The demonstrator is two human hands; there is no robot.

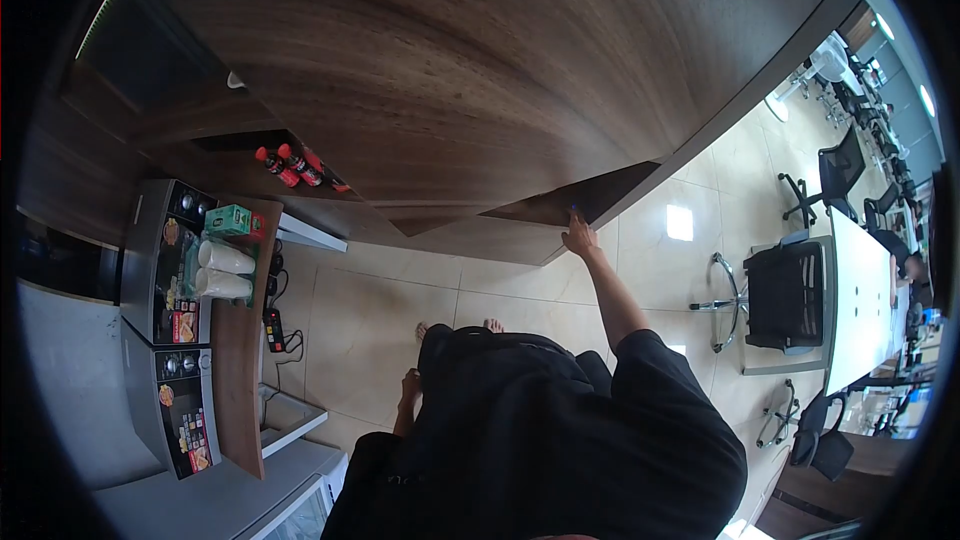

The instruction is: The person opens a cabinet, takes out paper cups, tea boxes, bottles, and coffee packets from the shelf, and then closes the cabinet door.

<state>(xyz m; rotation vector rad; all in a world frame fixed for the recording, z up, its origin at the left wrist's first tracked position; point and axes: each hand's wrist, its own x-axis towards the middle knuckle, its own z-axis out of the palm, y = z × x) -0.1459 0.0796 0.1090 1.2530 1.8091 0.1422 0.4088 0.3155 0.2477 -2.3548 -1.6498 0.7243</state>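
Note:
My right hand [579, 237] reaches to the dark opening [620, 192] at the near edge of a large brown wooden cabinet [470, 60]. Its fingers point into the gap, and a tiny blue spot shows at the fingertips, too small to name. Low beside my body, my left hand [411, 385] hangs near the dark clothing; its fingers are small and partly hidden. Two dark bottles with red caps [290, 165] lie in another opening of the cabinet, farther to the left.
At left, a shelf [235, 350] bears two microwaves [183, 390], white cups [226, 258] and a green box [228, 221]. A power strip [273, 330] hangs beside it. To the right are an office chair [786, 295], a white table [855, 300] and more chairs.

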